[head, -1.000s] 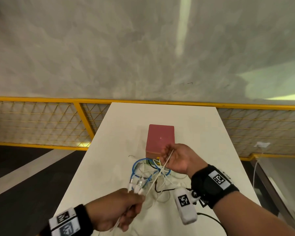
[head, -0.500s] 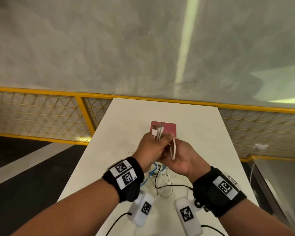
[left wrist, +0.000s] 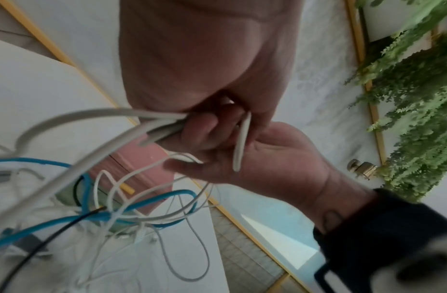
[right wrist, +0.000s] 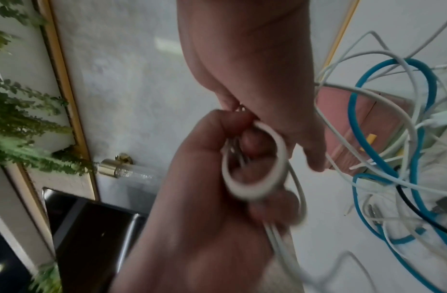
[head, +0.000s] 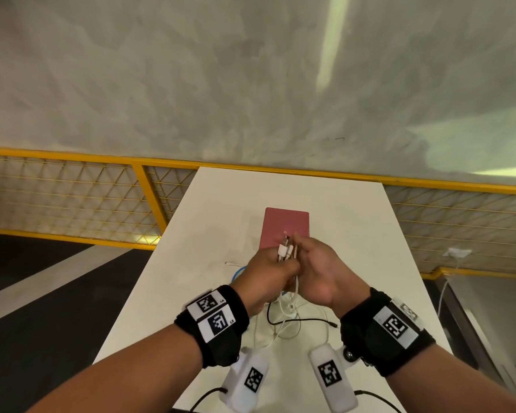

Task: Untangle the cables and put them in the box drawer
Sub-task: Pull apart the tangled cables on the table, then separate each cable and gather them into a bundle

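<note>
While both hands meet above the white rectangular table (head: 209,222), the left hand (head: 265,272) has its fingers curled round a folded white rubber-sheathed cable (head: 286,252), whose white plugs stick up out of the fist. The right hand (head: 316,269) closes against it from the other side, thumb and fingers pinching a loop of the same white cable (right wrist: 272,178). From the left wrist view, strands of the white cable (left wrist: 74,162) run down from the fist to the tangle below. That tangle lies on the table under the hands: a thick blue cable (right wrist: 368,138), a thin black cable (head: 304,321) and several thin white leads (left wrist: 187,257), crossing one another. Just beyond the hands stands the flat pink rectangular box (head: 283,226), touching the far edge of the tangle.
</note>
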Demonstrator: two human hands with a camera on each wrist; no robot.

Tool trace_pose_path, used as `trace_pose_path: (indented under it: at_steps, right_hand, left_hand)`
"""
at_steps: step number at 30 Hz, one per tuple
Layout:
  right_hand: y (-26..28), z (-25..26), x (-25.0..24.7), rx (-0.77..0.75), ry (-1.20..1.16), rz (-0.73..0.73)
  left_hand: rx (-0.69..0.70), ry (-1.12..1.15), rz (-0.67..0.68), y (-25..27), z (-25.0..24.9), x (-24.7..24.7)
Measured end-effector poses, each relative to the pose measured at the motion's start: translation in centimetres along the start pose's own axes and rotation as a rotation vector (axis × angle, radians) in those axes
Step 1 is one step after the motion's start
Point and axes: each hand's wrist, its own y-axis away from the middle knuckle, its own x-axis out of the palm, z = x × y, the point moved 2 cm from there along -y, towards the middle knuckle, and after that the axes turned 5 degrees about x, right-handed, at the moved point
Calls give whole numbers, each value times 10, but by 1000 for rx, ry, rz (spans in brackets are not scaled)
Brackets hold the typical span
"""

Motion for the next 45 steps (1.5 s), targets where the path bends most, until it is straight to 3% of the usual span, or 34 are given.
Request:
trace_pose_path:
  at_steps: [6, 9, 11, 13, 17, 22, 25, 27, 30, 33, 37, 40, 45]
  right_hand:
    - [-13, 23, -35, 53, -97, -68]
    - [-18, 30, -52, 33, -182, -126]
    - [-21, 29, -55, 14, -214, -144]
    - [-23, 26, -55, 2, -201, -139]
    - [-20, 17, -49, -11, -35, -107]
    - [-16, 11, -47, -38, 54, -104]
    - [-15, 12, -49, -58, 64, -103]
    - [-13, 8, -43, -51, 91, -77]
    - [-10, -1, -24, -28, 117, 30]
    - [-5, -5, -11, -10, 79, 78]
    - [-2, -2, -16, 6, 72, 96]
    - [-7, 6, -25, 39, -15, 15]
    - [-23, 16, -53, 16, -121, -160]
  left_hand:
    - [-97, -327, 376, 40, 39, -31]
    - [-116, -599, 594, 73, 52, -58]
    - [-149, -721, 649, 87, 56, -73]
    - [-137, -743, 514, 89, 54, -83]
    - [33, -448, -105, 66, 21, -96]
    - [205, -801, -241, 37, -34, -90]
    - [278, -790, -326, 27, -49, -78]
    - [312, -733, -233, 16, -46, -60]
    - [282, -463, -6, -2, -25, -26]
    - [155, -118, -7, -10, 1, -7]
    - [126, 23, 32, 1, 0, -1]
    - [60, -54, 201, 18, 6, -13]
    - [-41, -495, 454, 54, 52, -42]
